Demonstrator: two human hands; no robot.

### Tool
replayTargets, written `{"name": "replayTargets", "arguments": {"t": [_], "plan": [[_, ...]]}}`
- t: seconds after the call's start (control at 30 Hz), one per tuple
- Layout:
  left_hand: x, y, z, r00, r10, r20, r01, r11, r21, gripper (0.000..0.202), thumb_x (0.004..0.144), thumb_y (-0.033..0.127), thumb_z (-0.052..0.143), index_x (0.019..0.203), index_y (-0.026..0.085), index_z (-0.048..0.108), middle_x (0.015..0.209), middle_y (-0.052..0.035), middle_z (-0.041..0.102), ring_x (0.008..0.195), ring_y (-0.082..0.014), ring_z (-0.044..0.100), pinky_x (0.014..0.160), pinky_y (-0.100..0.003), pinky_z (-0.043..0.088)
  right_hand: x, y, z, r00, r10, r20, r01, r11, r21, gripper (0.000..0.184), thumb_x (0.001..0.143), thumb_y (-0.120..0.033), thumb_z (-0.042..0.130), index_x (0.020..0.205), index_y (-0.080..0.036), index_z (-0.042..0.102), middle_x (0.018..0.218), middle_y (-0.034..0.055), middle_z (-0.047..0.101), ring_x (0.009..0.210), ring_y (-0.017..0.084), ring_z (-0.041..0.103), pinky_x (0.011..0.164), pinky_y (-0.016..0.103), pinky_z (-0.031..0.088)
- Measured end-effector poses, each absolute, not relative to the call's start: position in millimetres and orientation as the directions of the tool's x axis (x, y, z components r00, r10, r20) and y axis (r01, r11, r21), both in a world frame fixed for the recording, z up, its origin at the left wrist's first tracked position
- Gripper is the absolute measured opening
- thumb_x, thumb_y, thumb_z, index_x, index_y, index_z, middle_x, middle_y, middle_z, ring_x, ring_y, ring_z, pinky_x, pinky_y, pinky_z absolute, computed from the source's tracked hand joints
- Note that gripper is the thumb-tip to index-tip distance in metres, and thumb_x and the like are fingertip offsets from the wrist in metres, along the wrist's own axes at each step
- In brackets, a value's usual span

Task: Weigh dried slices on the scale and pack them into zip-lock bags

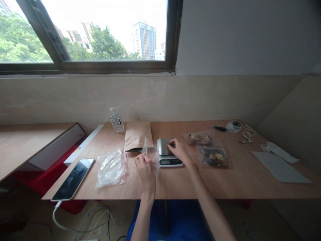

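My left hand is closed on a small clear plastic bag and holds it upright just left of a digital kitchen scale. My right hand rests over the scale's steel plate, its fingers pinched on a small brown piece lying there. Two clear zip bags with brown and pale dried pieces lie to the right of the scale, one nearer and one farther.
On the wooden table lie a stack of empty zip bags, a brown paper pouch, a phone on a cable, a water bottle, a screwdriver, a white round device, a white cloth and a grey sheet.
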State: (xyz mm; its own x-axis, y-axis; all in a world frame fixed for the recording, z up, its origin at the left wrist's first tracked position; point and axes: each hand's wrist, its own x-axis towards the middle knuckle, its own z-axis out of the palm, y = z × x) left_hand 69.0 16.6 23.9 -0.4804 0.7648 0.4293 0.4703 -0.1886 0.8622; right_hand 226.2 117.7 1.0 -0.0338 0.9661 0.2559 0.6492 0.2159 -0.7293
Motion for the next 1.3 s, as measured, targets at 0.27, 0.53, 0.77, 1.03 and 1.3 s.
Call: {"name": "replayTargets", "arguments": {"t": [0.27,0.53,0.77,1.03,1.3], "plan": [[79,16,26,-0.460,0.773,0.436,0.485,-0.192,0.853,0.017,0.090,0.025,0.031,0.078,0.020,0.043,0.086,-0.0052,0.041,0.085,-0.0214,0.044,0.079,-0.041,0.038,191,89,61,-0.150,0.968,0.203,0.245,0.235,-0.941,0.026,0.076,-0.040,0.058,0.089,-0.019,0.061,0.082,0.0018,0.064,0.063,0.011,0.056,0.054,0.021,0.044],[92,10,30,-0.490,0.767,0.415,0.445,-0.189,0.875,0.015,0.090,0.023,0.030,0.080,0.020,0.041,0.090,-0.0062,0.040,0.091,-0.0227,0.044,0.083,-0.044,0.038,168,78,67,-0.216,0.958,0.188,0.352,0.256,-0.900,0.022,0.077,-0.032,0.056,0.095,-0.020,0.059,0.087,0.0009,0.064,0.061,0.010,0.057,0.055,0.022,0.046],[83,11,28,-0.539,0.742,0.399,0.438,-0.158,0.885,0.017,0.091,0.025,0.029,0.080,0.020,0.040,0.089,-0.0066,0.042,0.090,-0.0230,0.042,0.084,-0.046,0.036,204,113,35,-0.004,0.895,0.446,0.719,0.313,-0.621,0.023,0.084,-0.020,0.045,0.102,-0.015,0.059,0.108,0.0111,0.058,0.101,0.021,0.053,0.089,0.033,0.042],[82,8,30,-0.547,0.753,0.365,0.399,-0.149,0.905,0.022,0.092,0.032,0.028,0.082,0.020,0.043,0.090,-0.0074,0.042,0.089,-0.0232,0.042,0.083,-0.046,0.035,237,140,-19,-0.009,0.943,0.332,0.855,0.179,-0.487,0.027,0.079,-0.006,0.046,0.099,-0.013,0.062,0.102,0.0138,0.063,0.101,0.024,0.053,0.091,0.037,0.038],[82,9,29,-0.542,0.752,0.375,0.405,-0.157,0.901,0.023,0.092,0.033,0.028,0.078,0.021,0.041,0.086,-0.0067,0.042,0.087,-0.0232,0.041,0.081,-0.046,0.036,232,131,6,0.052,0.924,0.379,0.816,0.179,-0.549,0.023,0.083,-0.016,0.045,0.092,-0.016,0.066,0.097,0.0096,0.068,0.091,0.021,0.059,0.086,0.035,0.042]]}}
